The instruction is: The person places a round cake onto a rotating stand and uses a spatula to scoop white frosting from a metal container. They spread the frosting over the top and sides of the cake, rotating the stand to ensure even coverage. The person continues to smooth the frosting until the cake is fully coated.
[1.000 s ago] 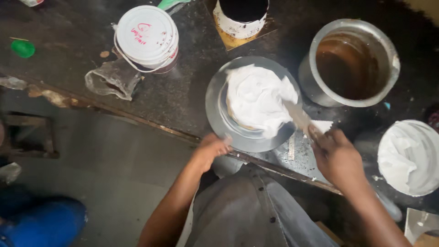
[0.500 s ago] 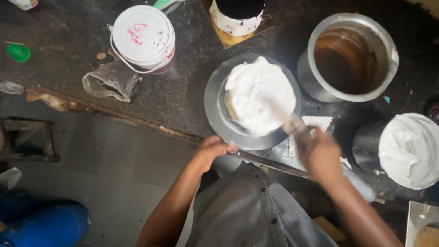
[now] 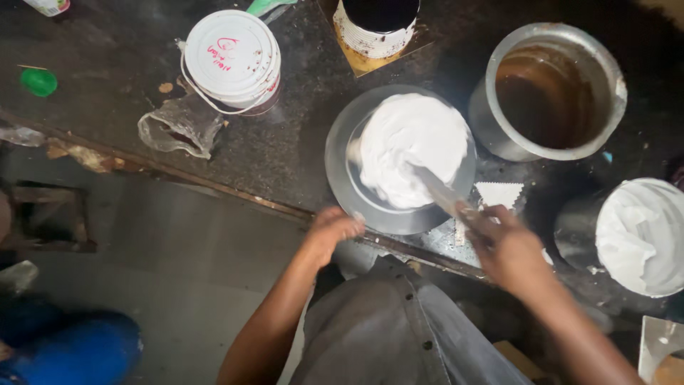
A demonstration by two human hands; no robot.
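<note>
While gripped in the right hand (image 3: 507,251), fingers curled tight around the handle, palette knife (image 3: 436,191) laid flat on the near right side of the white-frosted cake (image 3: 412,148); blade long axis diagonal, tip toward upper left and the cake's middle, handle toward lower right and the body. Cake centred on round grey metal turntable (image 3: 342,160), on dark stone counter (image 3: 285,142) close to its near edge. Left hand (image 3: 332,229) at turntable's near left rim, fingers bent and touching the rim edge; pinching or just resting, cannot tell. Containers: large steel pot (image 3: 499,135) right of the turntable, just beside it, brown liquid inside, roughly half full, smears up the inner wall. Steel bowl (image 3: 573,228) at far right, heaped with white cream (image 3: 641,235), partly cut off by frame edge. White plastic bucket (image 3: 231,57) upper left, lid on, red scribble on lid, wire handle down; contents hidden. Dark round tin (image 3: 377,25) with white label on gold-coloured board at top centre, dark inside, contents unclear. Crumpled clear plastic bag (image 3: 178,128) just beside the bucket, near side. Green cap (image 3: 38,82) far left, well apart from the rest. White toothed scraper (image 3: 499,192) flat on counter between turntable and cream bowl, just beyond right hand. Grey shirt (image 3: 399,328) at bottom centre. Blue object (image 3: 71,349) on floor lower left, blurred.
</note>
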